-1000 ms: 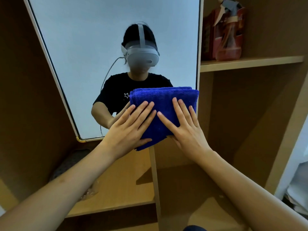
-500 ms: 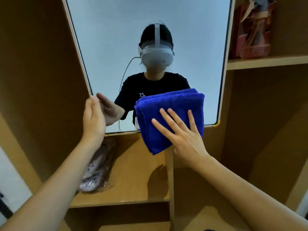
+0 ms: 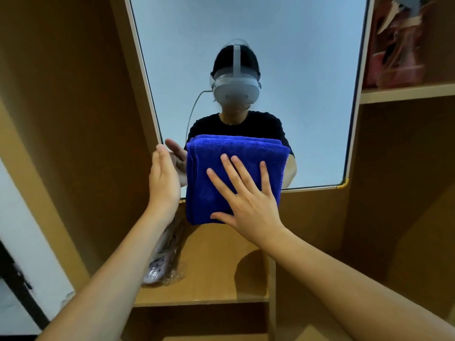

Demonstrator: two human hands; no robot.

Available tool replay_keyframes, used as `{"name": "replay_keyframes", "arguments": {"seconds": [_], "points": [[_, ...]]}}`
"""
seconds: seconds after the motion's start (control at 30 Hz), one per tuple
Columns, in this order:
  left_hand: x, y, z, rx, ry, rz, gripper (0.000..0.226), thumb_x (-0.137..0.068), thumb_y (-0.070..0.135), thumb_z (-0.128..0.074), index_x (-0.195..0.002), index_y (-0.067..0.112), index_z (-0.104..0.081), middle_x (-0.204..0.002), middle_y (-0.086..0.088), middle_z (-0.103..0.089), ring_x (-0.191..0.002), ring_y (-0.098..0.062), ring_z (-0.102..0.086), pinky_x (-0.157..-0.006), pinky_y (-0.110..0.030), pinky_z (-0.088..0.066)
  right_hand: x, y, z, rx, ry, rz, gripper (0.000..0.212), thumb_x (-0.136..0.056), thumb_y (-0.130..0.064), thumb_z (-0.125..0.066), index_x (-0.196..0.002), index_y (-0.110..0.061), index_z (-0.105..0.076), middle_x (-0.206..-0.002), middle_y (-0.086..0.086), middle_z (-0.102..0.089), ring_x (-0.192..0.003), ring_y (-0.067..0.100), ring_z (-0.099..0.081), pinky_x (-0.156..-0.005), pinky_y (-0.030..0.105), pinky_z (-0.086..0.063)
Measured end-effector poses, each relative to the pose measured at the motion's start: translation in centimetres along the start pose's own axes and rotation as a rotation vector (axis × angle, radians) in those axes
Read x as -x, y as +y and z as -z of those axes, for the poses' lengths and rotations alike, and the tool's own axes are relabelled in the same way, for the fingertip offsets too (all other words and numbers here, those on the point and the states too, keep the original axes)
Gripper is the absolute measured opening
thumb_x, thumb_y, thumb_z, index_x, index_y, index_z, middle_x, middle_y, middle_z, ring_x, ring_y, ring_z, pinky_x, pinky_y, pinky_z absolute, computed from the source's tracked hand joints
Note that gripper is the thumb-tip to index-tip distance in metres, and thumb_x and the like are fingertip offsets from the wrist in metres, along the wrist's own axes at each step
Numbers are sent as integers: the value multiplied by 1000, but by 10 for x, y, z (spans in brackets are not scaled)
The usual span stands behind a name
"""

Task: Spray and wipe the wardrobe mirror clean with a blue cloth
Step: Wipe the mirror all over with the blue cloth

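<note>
Fluffy blue terry cloth [image 3: 236, 173] against glossy mirror [image 3: 295, 70] glass; matt wood-look wardrobe shelves [image 3: 211, 267]

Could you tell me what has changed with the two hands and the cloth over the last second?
The left hand came off the blue cloth and now stands edge-on at the mirror's left frame, fingers straight, beside the cloth. The cloth slid left along the mirror's bottom edge, from its right corner to near its left one. The right hand stayed flat on the cloth, fingers spread, and the cloth stayed folded.
</note>
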State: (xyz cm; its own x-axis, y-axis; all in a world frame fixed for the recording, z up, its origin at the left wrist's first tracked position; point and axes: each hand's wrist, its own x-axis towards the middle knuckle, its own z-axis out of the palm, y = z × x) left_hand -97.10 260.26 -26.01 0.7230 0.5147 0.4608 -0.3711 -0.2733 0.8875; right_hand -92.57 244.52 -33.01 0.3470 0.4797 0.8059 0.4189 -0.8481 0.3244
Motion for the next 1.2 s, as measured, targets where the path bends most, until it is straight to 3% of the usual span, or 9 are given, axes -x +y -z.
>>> {"name": "replay_keyframes", "arguments": {"seconds": [0.07,0.17,0.37,0.5,0.57,0.7,1.03,1.2], "points": [[0,0,1,5,-22,7,57,-102,51,-14,-130,17,-50,-118,7,-60,-108,-3,-54,-94,-23,-38,-8,-7,-3,14,34,10,99,-79,-70,-57,-155,-29,-9,-162,5,-5,-150,22,-1,-117,58,0],[0,1,2,37,-37,32,58,-101,55,-12,-135,25,-48,-124,11,-58,-115,-6,-51,-99,-29,-38,-15,-13,-6,59,74,29,98,-79,-69,-56,-155,-30,-7,-162,3,-7,-149,21,-3,-118,56,-3],[3,4,0,47,-8,33,54,-100,55,-11,-117,28,-55,-108,12,-63,-99,2,-56,-86,-24,-42,-14,-5,-8,99,102,69,91,-85,-65,-53,-155,-31,-6,-163,2,-7,-150,20,-3,-118,53,-1],[3,3,-4,60,33,49,62,-101,54,-13,-141,19,-44,-132,9,-54,-119,-3,-48,-92,-20,-33,-9,12,-6,129,94,90,86,-88,-66,-49,-155,-33,-7,-163,1,-9,-150,19,-4,-119,52,-1],[3,2,-8,69,59,61,64,-101,54,-13,-141,14,-43,-138,3,-51,-128,-9,-45,-94,-22,-29,-4,25,-6,157,93,88,84,-89,-67,-47,-155,-33,-8,-163,1,-9,-150,19,-6,-119,52,-1],[4,3,-13,83,97,63,61,-101,54,-14,-150,21,-28,-155,-2,-32,-143,-16,-29,-101,-26,-22,9,54,-5,185,93,86,82,-90,-67,-43,-155,-33,-6,-163,2,-7,-150,19,-5,-119,52,2],[4,1,-22,93,198,45,59,-102,52,-16,-153,23,-20,-159,-1,-24,-146,-15,-20,-111,-26,-18,33,110,-1,215,76,64,82,-88,-73,-27,-154,-33,-1,-161,2,-7,-148,20,-9,-118,53,0],[5,2,-28,72,249,22,58,-103,50,-16,-153,20,-22,-159,-2,-25,-146,-15,-22,-108,-21,-18,47,139,2,234,48,52,81,-87,-70,-25,-154,-33,1,-161,3,-6,-148,21,-6,-118,53,2]]}}
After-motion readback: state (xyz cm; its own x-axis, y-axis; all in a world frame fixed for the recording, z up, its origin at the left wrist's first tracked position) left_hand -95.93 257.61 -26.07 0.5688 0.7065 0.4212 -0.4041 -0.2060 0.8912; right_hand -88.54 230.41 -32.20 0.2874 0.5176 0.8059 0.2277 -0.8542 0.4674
